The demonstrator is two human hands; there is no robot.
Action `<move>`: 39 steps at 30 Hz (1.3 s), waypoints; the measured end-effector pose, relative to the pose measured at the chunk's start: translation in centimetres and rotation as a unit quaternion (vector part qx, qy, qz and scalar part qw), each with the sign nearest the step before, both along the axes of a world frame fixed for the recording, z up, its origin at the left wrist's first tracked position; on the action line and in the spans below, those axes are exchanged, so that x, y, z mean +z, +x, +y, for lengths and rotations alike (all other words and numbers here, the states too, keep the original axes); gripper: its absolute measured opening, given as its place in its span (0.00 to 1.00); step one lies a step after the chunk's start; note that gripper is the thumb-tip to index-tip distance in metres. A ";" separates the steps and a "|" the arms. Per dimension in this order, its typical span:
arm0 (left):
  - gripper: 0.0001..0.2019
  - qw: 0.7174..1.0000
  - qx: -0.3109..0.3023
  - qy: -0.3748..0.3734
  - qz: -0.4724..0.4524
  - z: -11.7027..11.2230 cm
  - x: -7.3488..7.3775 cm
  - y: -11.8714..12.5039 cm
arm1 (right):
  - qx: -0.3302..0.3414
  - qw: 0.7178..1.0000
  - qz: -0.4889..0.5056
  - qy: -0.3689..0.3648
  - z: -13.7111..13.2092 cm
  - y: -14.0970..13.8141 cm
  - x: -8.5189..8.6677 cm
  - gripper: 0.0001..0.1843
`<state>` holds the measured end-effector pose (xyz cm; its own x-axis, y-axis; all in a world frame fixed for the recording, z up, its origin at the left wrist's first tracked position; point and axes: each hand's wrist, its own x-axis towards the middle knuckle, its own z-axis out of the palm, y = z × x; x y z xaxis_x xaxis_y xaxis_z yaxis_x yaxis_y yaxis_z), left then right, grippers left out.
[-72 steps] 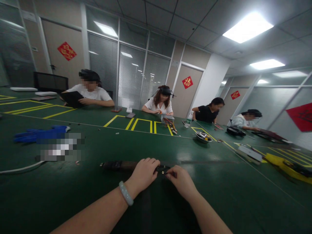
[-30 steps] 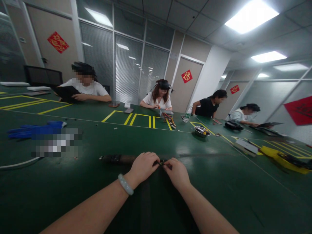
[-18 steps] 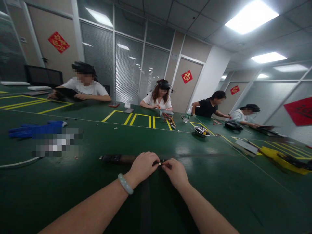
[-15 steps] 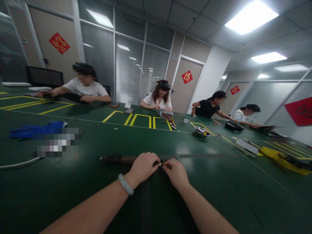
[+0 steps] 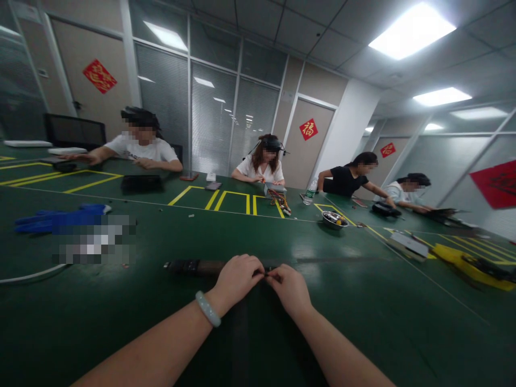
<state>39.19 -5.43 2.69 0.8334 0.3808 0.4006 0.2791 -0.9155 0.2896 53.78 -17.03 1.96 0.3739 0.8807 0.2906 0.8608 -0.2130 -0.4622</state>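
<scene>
My left hand (image 5: 237, 279) and my right hand (image 5: 288, 287) meet over a long dark strip-shaped device (image 5: 193, 266) lying across the green table (image 5: 363, 312). Both hands have their fingers curled and pinched together at the same spot on the strip's upper edge. What the fingertips pinch is too small to name. A pale bracelet (image 5: 208, 308) sits on my left wrist. The strip runs out to the left of my left hand; a dark flat panel lies under my forearms.
Blue gloves (image 5: 60, 219) and a white cable (image 5: 24, 277) lie at the left. A metal bowl (image 5: 334, 219), a water bottle (image 5: 309, 194), a yellow object (image 5: 471, 263) and a black tablet (image 5: 141, 184) are farther off. Several people sit working along the far side.
My fingertips have closed tighter together, hiding the small part seen between them. The person at the far left has laid a black tablet down and reached an arm out to the left.
</scene>
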 end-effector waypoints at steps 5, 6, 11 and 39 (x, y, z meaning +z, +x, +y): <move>0.04 1.000 0.008 -0.004 -0.009 -0.1 -0.1 0.2 | 0.032 0.995 -0.088 -0.013 -0.1 0.0 0.7 0.07; 0.03 1.000 0.007 -0.002 -0.009 -0.1 -0.1 0.2 | 0.039 0.993 -0.112 -0.020 0.0 0.0 0.8 0.07; 0.03 1.000 0.006 -0.005 -0.006 -0.1 0.1 0.3 | 0.061 0.976 -0.204 -0.043 0.5 0.3 1.0 0.07; 0.05 0.999 0.020 0.014 0.025 -0.9 0.5 0.0 | 0.061 0.996 -0.022 0.059 2.1 0.9 -0.9 0.06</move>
<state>39.19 -6.28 3.16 0.8371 0.4036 0.3693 0.3293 -0.9108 0.2491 54.70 -14.96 1.03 0.2505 0.8775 0.4089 0.8971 -0.0516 -0.4388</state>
